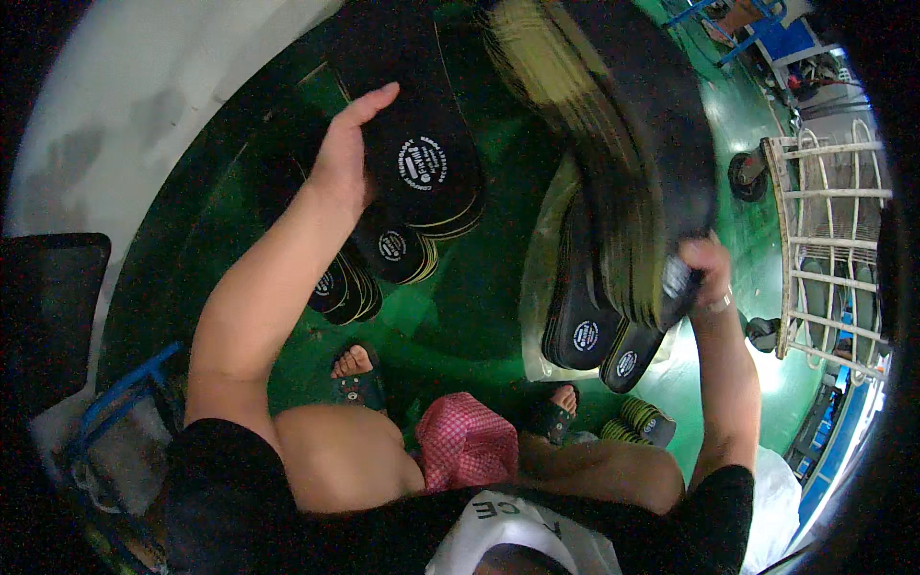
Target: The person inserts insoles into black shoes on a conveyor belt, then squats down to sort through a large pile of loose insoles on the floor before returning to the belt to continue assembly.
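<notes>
From my remote view, the right hand is closed around the lower end of a held stack of insoles, right of centre in the frame, with its fingers curled over the edge; motion blurs both. The left hand, upper left of centre, is half open, one digit stretched toward the upper right. It is at the left edge of a second insole stack; I cannot tell whether it grips or only touches it.

The held stack looks black on its broad face, with many thin yellow-green layers streaked along its left side and a blurred white print near the lower end. It bows slightly, its long axis running from the top middle down to the right, the printed end pointing down. The second stack is black with a round white print; its long axis runs nearly upright in the frame, its rounded end down, over the green floor.
</notes>
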A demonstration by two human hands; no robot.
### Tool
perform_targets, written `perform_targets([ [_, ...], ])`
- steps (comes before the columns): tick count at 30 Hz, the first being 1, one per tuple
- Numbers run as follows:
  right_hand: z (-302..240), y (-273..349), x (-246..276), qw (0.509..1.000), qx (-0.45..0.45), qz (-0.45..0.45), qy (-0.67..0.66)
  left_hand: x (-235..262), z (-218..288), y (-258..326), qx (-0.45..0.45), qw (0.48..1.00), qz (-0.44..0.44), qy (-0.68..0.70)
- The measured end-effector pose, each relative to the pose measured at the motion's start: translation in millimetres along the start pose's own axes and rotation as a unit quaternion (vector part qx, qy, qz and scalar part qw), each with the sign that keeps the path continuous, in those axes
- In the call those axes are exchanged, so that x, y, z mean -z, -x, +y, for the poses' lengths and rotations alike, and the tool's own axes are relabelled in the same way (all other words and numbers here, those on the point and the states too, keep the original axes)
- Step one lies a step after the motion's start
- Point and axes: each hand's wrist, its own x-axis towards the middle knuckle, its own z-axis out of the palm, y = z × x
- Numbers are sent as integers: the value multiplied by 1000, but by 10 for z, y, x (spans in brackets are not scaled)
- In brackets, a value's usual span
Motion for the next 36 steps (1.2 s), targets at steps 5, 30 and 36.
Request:
perform_targets([
  [5, 89, -1021, -621, 988, -81, -116, 55, 169, -270, -419, 39, 998, 39, -8],
  [30, 844, -2461, -814, 931, -236, -156, 230, 487, -1181, -1338, 224, 887, 277, -293],
  [36, 783, -2192, -846, 742, -25, 16, 670, 515, -1165, -1278, 168, 896, 298, -282],
])
